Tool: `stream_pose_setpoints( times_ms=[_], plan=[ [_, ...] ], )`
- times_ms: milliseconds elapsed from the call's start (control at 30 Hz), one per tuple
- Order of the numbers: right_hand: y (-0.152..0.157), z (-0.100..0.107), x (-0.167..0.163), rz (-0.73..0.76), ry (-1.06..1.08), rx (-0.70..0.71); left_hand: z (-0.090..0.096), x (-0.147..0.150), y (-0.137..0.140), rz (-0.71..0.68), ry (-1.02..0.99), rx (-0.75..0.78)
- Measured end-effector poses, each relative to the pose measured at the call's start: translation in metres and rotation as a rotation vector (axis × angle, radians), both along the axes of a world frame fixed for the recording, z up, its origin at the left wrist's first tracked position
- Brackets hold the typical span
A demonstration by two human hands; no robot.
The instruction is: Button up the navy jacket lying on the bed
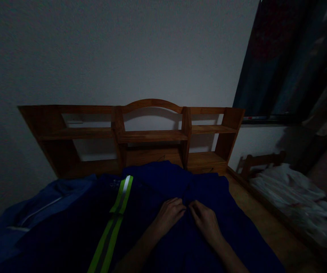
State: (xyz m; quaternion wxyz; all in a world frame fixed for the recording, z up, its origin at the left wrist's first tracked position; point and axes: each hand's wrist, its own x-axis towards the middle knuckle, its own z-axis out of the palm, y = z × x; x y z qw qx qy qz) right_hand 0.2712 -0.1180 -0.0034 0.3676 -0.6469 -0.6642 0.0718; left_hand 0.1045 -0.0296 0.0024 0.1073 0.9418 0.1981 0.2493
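Head view: apparently working at the middle of a blue garment (237, 227), spread out before a wooden shelf unit (152, 135), with left hand (169, 213) and right hand (207, 220) curled and fingertips close together at the cloth; cannot tell whether pinching it or only resting there. Probably calls next for fine, paired fingertip control. Matte, softly creased fabric; at left, a flat yellow-green reflective strip (103, 239) on darker cloth (75, 223); behind, straight-edged brown boards under an arched rail (152, 102).
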Motion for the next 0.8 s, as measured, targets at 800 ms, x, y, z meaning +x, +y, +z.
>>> stream_pose_setpoints(
  times_ms=[800],
  plan=[
    [-0.048,0.009,0.081,-0.214,0.069,0.021,-0.008,0.007,-0.002,0.068,-0.162,-0.239]
  ],
)
